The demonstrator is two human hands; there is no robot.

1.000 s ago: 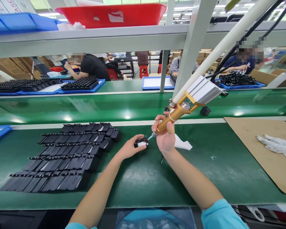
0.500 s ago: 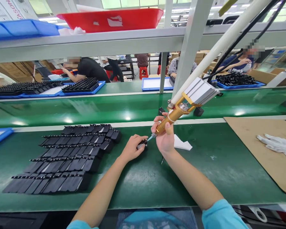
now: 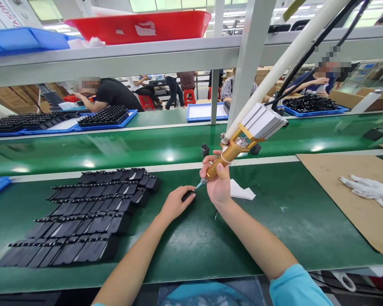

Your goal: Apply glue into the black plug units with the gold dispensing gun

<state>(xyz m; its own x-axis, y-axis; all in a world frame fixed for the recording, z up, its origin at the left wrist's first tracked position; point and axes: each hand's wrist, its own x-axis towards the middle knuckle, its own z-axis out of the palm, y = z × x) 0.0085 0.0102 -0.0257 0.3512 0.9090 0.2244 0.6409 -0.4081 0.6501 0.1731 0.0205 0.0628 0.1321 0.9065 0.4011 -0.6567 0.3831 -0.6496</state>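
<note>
My left hand [image 3: 178, 201] is closed on a small black plastic housing [image 3: 188, 196] low over the green bench; the fingers cover much of it. Fingers wrapped round its gold barrel, my right hand [image 3: 219, 182] grips a glue dispenser [image 3: 227, 156]. The dispenser's pale blue nozzle [image 3: 200, 183] points down-left, its tip at the housing; whether they touch I cannot tell. A thin pointed tool [image 3: 215, 215] shows partly below my right hand. To the left, rows of black housings [image 3: 83, 212] lie side by side on the bench.
White paper [image 3: 241, 190] lies behind my right wrist. A brown cardboard sheet [image 3: 344, 187] bears white gloves [image 3: 370, 190]. Past the bench runs a green conveyor belt [image 3: 140, 146] with black housings on it. A white pole [image 3: 284, 59] slants above; co-workers sit beyond.
The view has shifted slightly. The housing in my left hand now shows a darker face, as if turned a little. Black housings on the conveyor have moved left. Both hands keep their grips.
</note>
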